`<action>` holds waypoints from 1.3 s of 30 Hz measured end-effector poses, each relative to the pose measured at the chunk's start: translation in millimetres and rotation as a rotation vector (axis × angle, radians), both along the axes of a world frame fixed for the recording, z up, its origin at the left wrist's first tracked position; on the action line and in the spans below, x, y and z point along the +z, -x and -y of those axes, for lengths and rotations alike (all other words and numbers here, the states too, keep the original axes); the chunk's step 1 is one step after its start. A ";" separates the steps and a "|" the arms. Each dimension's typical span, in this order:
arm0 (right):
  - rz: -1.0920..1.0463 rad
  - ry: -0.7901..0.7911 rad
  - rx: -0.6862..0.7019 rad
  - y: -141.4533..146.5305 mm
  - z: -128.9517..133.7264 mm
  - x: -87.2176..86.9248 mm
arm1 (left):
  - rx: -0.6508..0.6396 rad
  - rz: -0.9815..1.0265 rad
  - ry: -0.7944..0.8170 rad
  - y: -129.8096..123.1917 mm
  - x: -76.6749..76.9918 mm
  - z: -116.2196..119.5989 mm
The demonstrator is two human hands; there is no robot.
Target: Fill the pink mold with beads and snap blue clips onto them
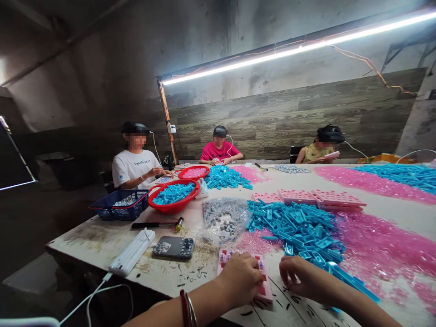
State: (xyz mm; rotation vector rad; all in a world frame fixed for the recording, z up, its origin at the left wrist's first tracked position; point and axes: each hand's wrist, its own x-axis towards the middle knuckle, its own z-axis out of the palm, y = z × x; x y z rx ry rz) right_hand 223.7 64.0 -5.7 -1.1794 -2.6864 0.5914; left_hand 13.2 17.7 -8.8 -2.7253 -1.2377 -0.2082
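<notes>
A pink tray (266, 294) with rows of slots lies on the table near the front edge, small pieces sitting in its far slots. My left hand (241, 278) is over the tray, fingers curled down onto it; what the fingertips hold, if anything, is hidden. To the right of the tray, my right hand (298, 277) hovers low by the table, its fingers bent and apart, with no object visible in them. Just beyond it lies a heap of blue plastic pieces (296, 227), with clear pink pieces (384, 245) to the right. A clear bag (225, 220) of small parts stands behind the tray.
On the left are a phone (173, 247), a white power bank (132, 253), a hammer (158, 224), a blue basket (138, 209) and a red basket (173, 206). Stacked pink trays (316, 198) lie behind the blue heap. Three people sit across the table.
</notes>
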 end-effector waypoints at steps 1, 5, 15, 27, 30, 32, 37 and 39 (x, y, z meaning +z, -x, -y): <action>-0.002 0.001 0.002 -0.3 -0.1 -0.4 | -0.003 -0.003 -0.001 0.2 -0.1 -0.1; 0.003 0.000 0.008 -0.1 0.7 1.4 | -0.019 -0.008 -0.001 1.3 -1.1 -1.5; 0.002 -0.013 0.010 1.9 2.9 5.4 | -0.030 0.017 -0.019 2.2 -3.3 -2.2; 0.004 -0.017 0.015 2.2 4.6 8.0 | -0.031 0.000 -0.007 1.9 -2.4 -2.7; 0.002 -0.017 0.025 1.7 3.2 6.6 | -0.032 0.015 -0.008 2.4 -3.4 -2.7; 0.003 -0.015 0.024 1.4 2.7 6.0 | -0.028 0.014 -0.007 2.4 -2.7 -2.3; 0.007 -0.011 0.008 2.7 4.3 7.2 | -0.031 0.002 -0.008 1.8 -0.1 -1.2; 0.009 -0.006 0.006 3.6 5.2 8.1 | -0.027 0.000 -0.005 1.6 0.4 -1.0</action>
